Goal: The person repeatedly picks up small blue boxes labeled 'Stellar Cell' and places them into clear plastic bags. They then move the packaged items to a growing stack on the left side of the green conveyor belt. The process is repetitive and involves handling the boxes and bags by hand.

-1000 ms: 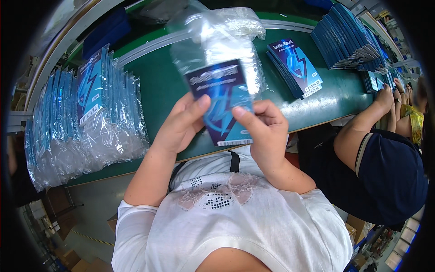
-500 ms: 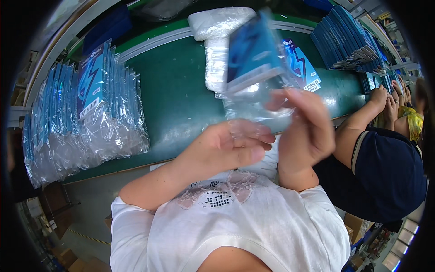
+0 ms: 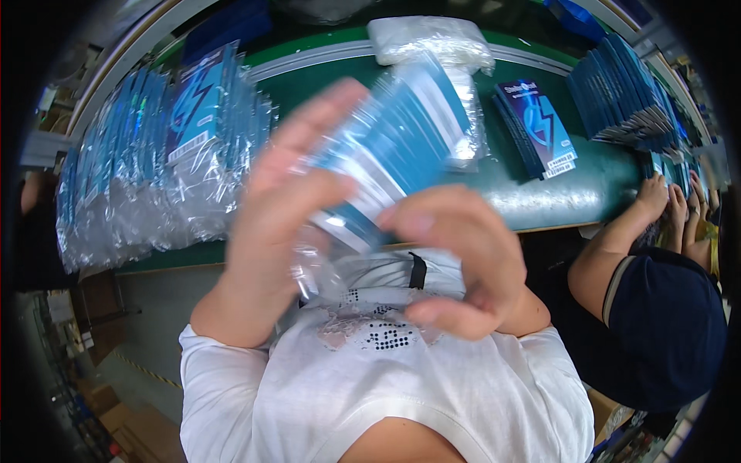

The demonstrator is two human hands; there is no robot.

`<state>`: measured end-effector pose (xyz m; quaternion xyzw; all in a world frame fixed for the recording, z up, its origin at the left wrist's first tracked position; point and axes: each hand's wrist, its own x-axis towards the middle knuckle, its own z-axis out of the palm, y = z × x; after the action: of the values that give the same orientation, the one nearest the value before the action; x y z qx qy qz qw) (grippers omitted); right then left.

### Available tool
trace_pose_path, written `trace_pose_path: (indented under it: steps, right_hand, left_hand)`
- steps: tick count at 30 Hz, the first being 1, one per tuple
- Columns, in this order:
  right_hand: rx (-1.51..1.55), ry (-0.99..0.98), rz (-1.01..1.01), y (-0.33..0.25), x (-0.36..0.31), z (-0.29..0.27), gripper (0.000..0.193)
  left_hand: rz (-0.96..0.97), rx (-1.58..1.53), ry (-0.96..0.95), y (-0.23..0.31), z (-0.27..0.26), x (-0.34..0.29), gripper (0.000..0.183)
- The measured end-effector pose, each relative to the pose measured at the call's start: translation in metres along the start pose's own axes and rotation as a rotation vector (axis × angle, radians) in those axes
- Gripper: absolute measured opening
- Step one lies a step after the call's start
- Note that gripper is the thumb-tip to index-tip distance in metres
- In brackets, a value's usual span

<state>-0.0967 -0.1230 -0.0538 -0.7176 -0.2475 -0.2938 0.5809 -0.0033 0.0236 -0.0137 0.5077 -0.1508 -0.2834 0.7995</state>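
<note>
A flat blue box (image 3: 394,131) in a clear plastic bag is held up tilted in front of my chest, its back with pale printed panels facing me. My left hand (image 3: 282,185) grips it at the lower left between thumb and fingers, blurred by motion. Loose bag film (image 3: 312,270) hangs below that hand. At the box's lower right edge, my right hand (image 3: 471,255) has its curled index finger at or very near the box. The right thumb is spread away from the fingers, and that hand grips nothing.
Bagged blue boxes (image 3: 197,116) stand in a dense row at the left. A stack of clear bags (image 3: 432,38) lies at the back of the green table (image 3: 540,204). Some unbagged boxes (image 3: 540,127) sit right of it, and a larger pile (image 3: 617,92) beyond. Co-workers' hands (image 3: 656,193) work at far right.
The bagged box has come down and turned from its front to its back. My left hand, formerly open, has closed on it, while my right hand has moved lower with its thumb spread.
</note>
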Motion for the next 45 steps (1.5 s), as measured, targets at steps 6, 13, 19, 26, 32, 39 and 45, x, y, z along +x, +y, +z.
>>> trace_pose_path:
  steps: [6,13,19,26,32,39,45]
  right_hand:
    - [-0.030,0.113,0.306,0.017,-0.023,-0.016,0.035]
    - [-0.044,0.117,0.337,0.029,-0.017,-0.020,0.028]
    - [0.130,0.013,0.375,0.059,0.048,0.015,0.053]
    - [0.166,0.005,0.424,0.149,0.153,0.069,0.082]
    - [0.424,-0.041,0.607,0.194,0.184,0.107,0.078]
    - [0.288,-0.058,0.755,0.211,0.179,0.125,0.056]
    - [0.242,-0.298,0.767,0.185,0.186,0.106,0.069]
  left_hand:
    - [0.936,1.048,0.312,0.039,-0.062,0.026,0.050]
    - [0.534,1.711,0.361,0.043,-0.107,0.034,0.048]
    - [0.651,1.765,0.413,0.053,-0.095,0.015,0.045]
    - [0.373,1.006,0.216,0.021,-0.107,-0.082,0.023]
    - [-0.449,-0.223,0.391,0.012,-0.117,-0.052,0.089]
    - [-0.413,-0.288,0.300,0.029,-0.116,-0.020,0.101]
    - [-0.401,-0.383,0.378,0.032,-0.113,-0.033,0.099]
